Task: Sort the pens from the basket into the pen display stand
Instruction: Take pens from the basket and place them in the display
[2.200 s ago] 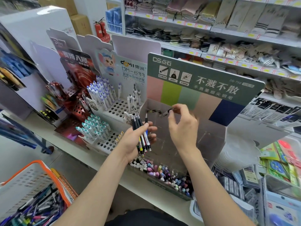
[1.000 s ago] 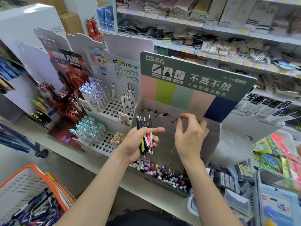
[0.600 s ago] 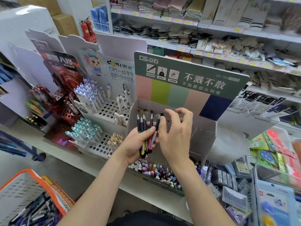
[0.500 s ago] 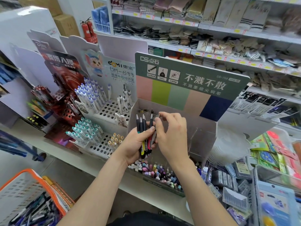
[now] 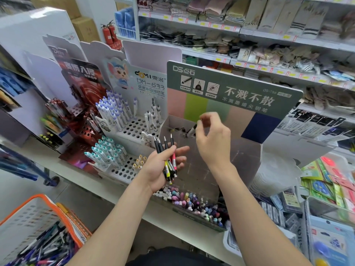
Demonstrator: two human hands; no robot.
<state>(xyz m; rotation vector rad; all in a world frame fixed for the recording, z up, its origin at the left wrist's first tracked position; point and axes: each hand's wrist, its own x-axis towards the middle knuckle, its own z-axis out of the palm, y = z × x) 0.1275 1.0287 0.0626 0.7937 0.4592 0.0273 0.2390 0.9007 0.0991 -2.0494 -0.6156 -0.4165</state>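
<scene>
Shop: price-tagged shelves [image 5: 240, 33], pen display stands [image 5: 221, 96], shopping basket [image 5: 38, 217].

My left hand [image 5: 163, 166] holds a bunch of pens [image 5: 166, 158], tips up, in front of the clear pen display stand [image 5: 240, 156]. My right hand [image 5: 213, 143] pinches one dark pen [image 5: 192, 129] at the stand's top row. The orange basket [image 5: 38, 227] with pens is low on my left.
</scene>
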